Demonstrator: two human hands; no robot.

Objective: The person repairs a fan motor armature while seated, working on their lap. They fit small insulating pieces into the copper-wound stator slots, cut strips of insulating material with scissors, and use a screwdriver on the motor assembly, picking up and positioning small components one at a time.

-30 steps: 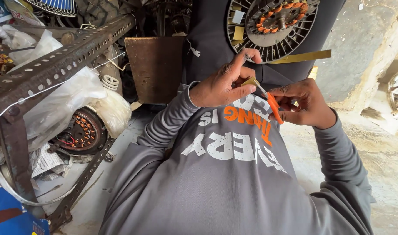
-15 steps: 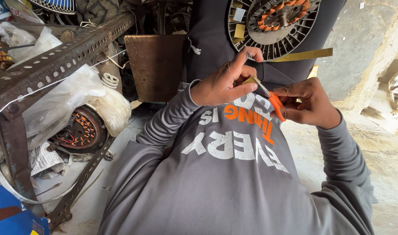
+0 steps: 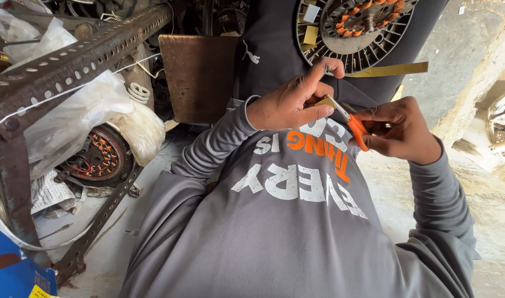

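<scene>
Far left: a rusty perforated angle-iron rack (image 3: 70, 60) draped with a plastic bag (image 3: 81, 118); under it, a wound motor stator (image 3: 98, 157) on the floor. Centre: a brown board (image 3: 200, 77) leaning upright behind. Then the left hand (image 3: 288, 105), pinching a small yellowish strip (image 3: 328, 102) between thumb and fingers, held up before the chest. Just beside it, the right hand (image 3: 401, 132), closed through the orange handles of scissors (image 3: 351, 124), blades meeting the strip's edge. Above both, a round fan motor (image 3: 362, 27) resting on the lap, more yellow strips (image 3: 393, 69) lying nearby. Judged mid-cut, trimming the strip to size. Next move likely calling for a steady pinch and a clean squeeze of the blades.
</scene>
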